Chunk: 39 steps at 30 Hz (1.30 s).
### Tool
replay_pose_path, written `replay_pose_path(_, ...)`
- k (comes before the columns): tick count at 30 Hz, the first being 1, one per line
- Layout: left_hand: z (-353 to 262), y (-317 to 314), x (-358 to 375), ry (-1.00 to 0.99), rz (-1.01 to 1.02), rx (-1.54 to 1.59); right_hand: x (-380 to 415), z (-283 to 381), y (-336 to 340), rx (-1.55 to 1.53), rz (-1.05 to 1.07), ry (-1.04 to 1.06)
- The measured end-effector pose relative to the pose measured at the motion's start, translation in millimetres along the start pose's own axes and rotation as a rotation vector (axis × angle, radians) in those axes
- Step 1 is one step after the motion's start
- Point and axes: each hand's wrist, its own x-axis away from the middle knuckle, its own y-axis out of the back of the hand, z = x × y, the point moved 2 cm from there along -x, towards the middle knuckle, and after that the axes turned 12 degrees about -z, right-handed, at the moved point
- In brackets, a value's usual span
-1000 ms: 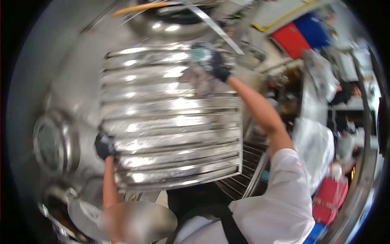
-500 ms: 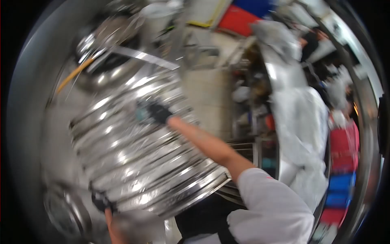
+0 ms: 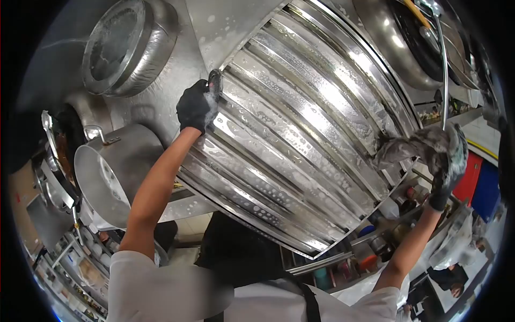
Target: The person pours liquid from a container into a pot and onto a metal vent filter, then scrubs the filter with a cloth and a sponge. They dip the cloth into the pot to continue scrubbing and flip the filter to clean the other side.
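Observation:
A large metal baffle panel [image 3: 300,129] with slanted slats, wet with soap suds, lies across the middle of the head view. My left hand [image 3: 197,104], in a black glove, grips the panel's left edge, with foam on the fingers. At the panel's right edge, my right hand [image 3: 449,166], also in a dark glove and covered in suds, is closed on a soapy grey cloth [image 3: 399,151]. The cloth touches the ends of the slats.
An upturned round metal pan [image 3: 129,48] stands at the upper left, above a large pot [image 3: 115,172]. A big metal bowl [image 3: 399,40] and a hose are at the upper right. Below right are shelves with containers [image 3: 367,257]; a person [image 3: 450,279] is beyond.
The view has swung round, so the panel appears turned and closer. My left hand remains at the panel's edge; my right hand has gone from over the slats to the right edge.

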Motion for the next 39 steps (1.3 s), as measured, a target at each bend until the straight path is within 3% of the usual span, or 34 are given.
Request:
replay_pose_path(3,1,-5,2,-0.014,-0.041,0.033,-8,-16,16,0.110,-0.023,-0.028)
replay_pose_path(5,-4,1,-1,0.027,0.014,0.000,-7,-20,-1,-0.054,-0.088,-0.279)
replay_pose_path(7,-2,0,-2,-0.005,-0.005,0.039,-10,-8,-30,-0.534,-0.076,-0.474)
replay_pose_path(8,-1,1,-3,-0.010,-0.010,0.024,3,-26,-57,-0.345,0.062,-0.354)
replay_pose_path(11,-1,-2,1,-0.099,-0.080,0.031,137,-75,-175,-0.391,0.106,-0.352)
replay_pose_path(12,-3,-2,-1,-0.090,-0.039,-0.004,115,-61,-215,-0.035,0.107,-0.291)
replay_pose_path(13,-5,-2,-1,-0.079,0.003,-0.040,43,-4,-198,-0.081,0.030,-0.289)
replay_pose_path(15,-1,-5,1,-0.149,-0.104,-0.036,9,6,-252,-0.445,-0.271,-0.341)
replay_pose_path(17,-12,10,-2,-0.095,0.008,0.029,-54,58,-267,-0.363,-0.024,-0.426)
replay_pose_path(18,-14,12,-3,-0.071,0.010,-0.001,-66,62,-318,-0.218,-0.077,-0.278)
replay_pose_path(19,-16,12,-4,-0.048,0.011,-0.031,-98,79,-345,-0.340,0.201,-0.414)
replay_pose_path(20,-14,11,-4,-0.020,0.027,0.023,-135,113,-353,-0.188,0.109,-0.257)
replay_pose_path(21,-11,7,-2,-0.032,0.021,0.027,-161,137,-374,-0.111,-0.163,-0.127)
replay_pose_path(22,-7,3,-1,-0.060,-0.030,0.008,-187,166,-388,-0.043,-0.272,-0.157)
replay_pose_path(23,-6,1,0,-0.088,-0.081,-0.008,-207,179,-387,0.028,-0.380,-0.186)
replay_pose_path(25,-6,5,1,-0.026,-0.102,0.034,-203,184,-341,-0.321,-0.058,-0.263)
replay_pose_path(26,-11,6,-3,0.021,-0.049,-0.015,-180,175,-335,-0.318,-0.062,-0.231)
replay_pose_path(27,-14,9,-3,0.073,0.013,-0.068,-147,158,-325,-0.200,-0.119,-0.205)
replay_pose_path(29,-7,2,-3,0.055,-0.011,-0.036,-81,100,-302,-0.254,-0.122,-0.270)
replay_pose_path(30,-2,0,-1,0.051,-0.045,-0.010,-59,77,-274,-0.122,0.071,-0.389)
replay_pose_path(31,-1,-5,1,0.053,-0.052,-0.002,-29,43,-269,-0.184,-0.047,-0.486)
replay_pose_path(33,3,-2,4,-0.013,-0.118,0.069,27,-26,-259,-0.318,-0.136,-0.497)
replay_pose_path(34,0,5,3,0.008,-0.039,0.045,41,-34,-238,-0.255,-0.130,-0.496)
replay_pose_path(35,5,0,4,-0.050,-0.118,0.050,58,-38,-215,-0.187,-0.124,-0.499)
replay_pose_path(37,-9,12,3,0.020,-0.038,-0.028,93,-57,-189,-0.192,-0.051,-0.530)
replay_pose_path(39,-13,15,2,0.031,-0.030,-0.030,113,-53,-134,0.036,0.126,-0.340)
